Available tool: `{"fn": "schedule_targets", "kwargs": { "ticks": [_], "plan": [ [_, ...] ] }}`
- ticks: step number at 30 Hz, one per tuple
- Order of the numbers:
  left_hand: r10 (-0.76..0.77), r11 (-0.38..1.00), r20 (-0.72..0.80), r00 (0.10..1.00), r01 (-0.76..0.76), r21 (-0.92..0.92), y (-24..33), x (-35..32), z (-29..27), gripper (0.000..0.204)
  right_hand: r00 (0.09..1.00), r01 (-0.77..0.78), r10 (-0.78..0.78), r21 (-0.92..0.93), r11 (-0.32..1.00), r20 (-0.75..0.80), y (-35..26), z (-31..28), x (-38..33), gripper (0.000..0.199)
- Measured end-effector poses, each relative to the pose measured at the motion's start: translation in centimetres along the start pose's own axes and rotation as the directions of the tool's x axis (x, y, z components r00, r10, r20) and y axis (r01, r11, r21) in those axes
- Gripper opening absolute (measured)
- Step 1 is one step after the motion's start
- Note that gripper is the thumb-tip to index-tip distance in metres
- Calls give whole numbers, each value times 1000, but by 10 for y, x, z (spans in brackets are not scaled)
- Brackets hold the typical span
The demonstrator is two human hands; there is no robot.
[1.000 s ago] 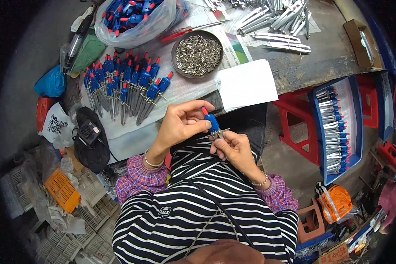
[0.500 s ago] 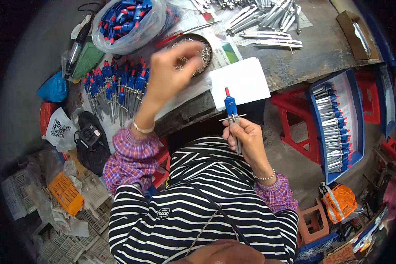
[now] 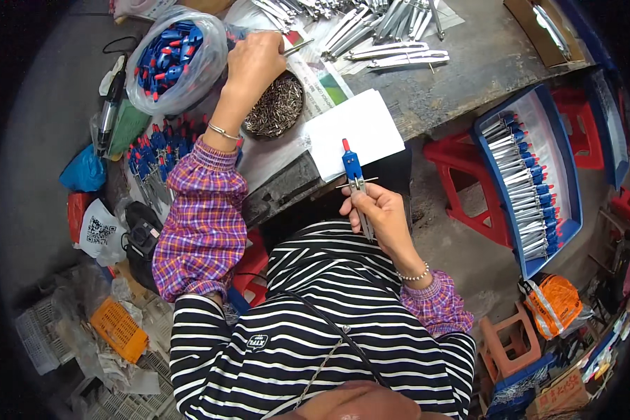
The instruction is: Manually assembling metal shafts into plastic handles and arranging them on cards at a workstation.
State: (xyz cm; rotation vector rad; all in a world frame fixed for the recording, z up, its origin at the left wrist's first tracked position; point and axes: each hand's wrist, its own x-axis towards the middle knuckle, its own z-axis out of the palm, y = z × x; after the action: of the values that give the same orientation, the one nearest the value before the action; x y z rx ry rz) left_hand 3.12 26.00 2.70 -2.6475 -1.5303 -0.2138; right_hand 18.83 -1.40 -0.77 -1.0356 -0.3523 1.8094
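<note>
My right hand pinches a drawing compass by its metal legs. The compass has a blue head with a red tip pointing up and away, and a thin rod crosses it below the head. My left hand is closed around a screwdriver, its metal shaft sticking out to the right of the fingers; the handle is hidden under the hand. Just below that hand stands a round dark dish full of small metal screws. White paper lies at the table edge behind the compass.
A clear plastic bag of blue and red compass heads stands left of my left hand. Several compasses are piled below it. Metal compass legs lie at the back. A blue tray of compasses sits right, beside a red stool.
My left hand has moved from above the dish to the screwdriver behind it and closed on it. The right hand still holds the compass. The whole view has shifted slightly.
</note>
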Motion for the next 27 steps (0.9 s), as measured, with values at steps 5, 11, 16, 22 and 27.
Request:
{"fn": "schedule_targets", "kwargs": {
  "ticks": [5,11,16,22,27],
  "plan": [
    [-10,994,21,1000,8,110,5,-1,-8,14,1000,-1,2,-46,999,14,0,2,4,23],
    [15,991,-160,987,-37,-132,26,-11,-52,12,1000,-3,3,-41,999,0,-1,0,6,23],
    [-46,589,-222,974,-153,-794,45,-52,-94,9,1000,-25,24,-48,999,-18,-3,1,6,23],
    [63,305,3,998,-17,-952,67,-108,-73,17,999,-14,12,-50,999,-46,-1,5,8,20],
    [146,335,-46,988,-93,-938,68,-114,-60,21,999,-5,3,-55,998,-36,3,2,9,22]
  ]
}}
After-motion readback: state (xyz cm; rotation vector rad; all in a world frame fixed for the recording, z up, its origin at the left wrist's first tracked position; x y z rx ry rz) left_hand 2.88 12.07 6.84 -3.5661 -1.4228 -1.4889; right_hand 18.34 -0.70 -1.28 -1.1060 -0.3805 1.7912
